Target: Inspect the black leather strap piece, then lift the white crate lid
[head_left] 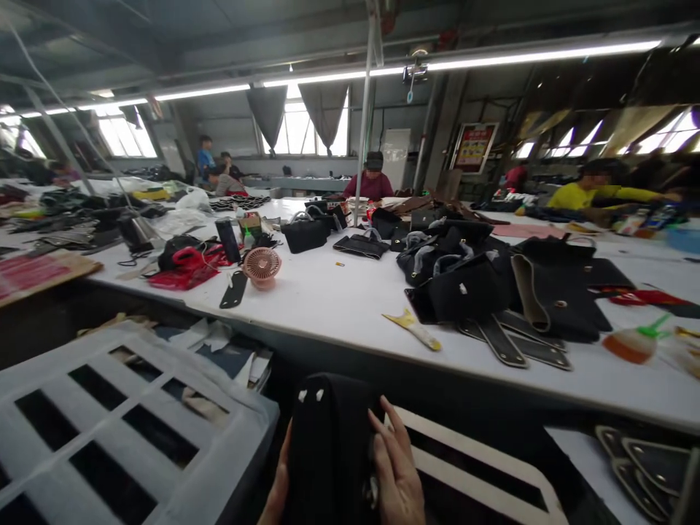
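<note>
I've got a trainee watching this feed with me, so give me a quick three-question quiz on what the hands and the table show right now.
1. True or false: both hands are on the black bag piece.
2. Multiple choice: the small pink fan stands on A) the white crate, B) the white table, C) the floor.
3. Fill in: the orange bottle at the table's right has a ____ nozzle.

Key:
1. True: the right hand lies on its front, the left hand at its left edge.
2. B.
3. Green.
</note>
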Available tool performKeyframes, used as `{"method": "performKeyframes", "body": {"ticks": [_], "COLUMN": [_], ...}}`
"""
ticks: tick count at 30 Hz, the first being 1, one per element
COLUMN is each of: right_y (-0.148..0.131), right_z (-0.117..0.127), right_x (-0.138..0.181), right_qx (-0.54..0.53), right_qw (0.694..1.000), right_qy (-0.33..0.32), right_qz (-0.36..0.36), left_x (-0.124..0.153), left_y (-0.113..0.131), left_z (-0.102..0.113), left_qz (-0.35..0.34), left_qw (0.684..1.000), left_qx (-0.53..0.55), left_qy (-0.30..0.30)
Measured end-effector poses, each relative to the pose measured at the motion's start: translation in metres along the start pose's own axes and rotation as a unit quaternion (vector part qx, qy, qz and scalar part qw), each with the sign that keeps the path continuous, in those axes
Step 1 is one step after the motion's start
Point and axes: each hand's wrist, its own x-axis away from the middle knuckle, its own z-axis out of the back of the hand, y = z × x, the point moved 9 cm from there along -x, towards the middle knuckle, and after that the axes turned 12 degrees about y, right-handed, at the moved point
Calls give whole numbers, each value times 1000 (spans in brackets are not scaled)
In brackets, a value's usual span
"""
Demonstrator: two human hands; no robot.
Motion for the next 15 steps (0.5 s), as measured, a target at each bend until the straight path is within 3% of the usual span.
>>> {"method": "performKeyframes", "body": {"ticks": [5,9,15], "right_y": [-39,-49,-32], "right_z": [-15,-20,-29], "right_x": [12,23,21], "right_qx": [22,23,54], "right_qw": [993,988,993], "right_qy": [-85,-79,-72], "right_qz": [77,132,70], "left_x": [-4,-5,-7], "left_y": [3,22,44], "left_z": [6,17,12], "left_qz": [-71,-183,-301], "left_qw": [990,936,858], "left_qx": [-110,-265,-394], "left_qy": [54,139,137]}}
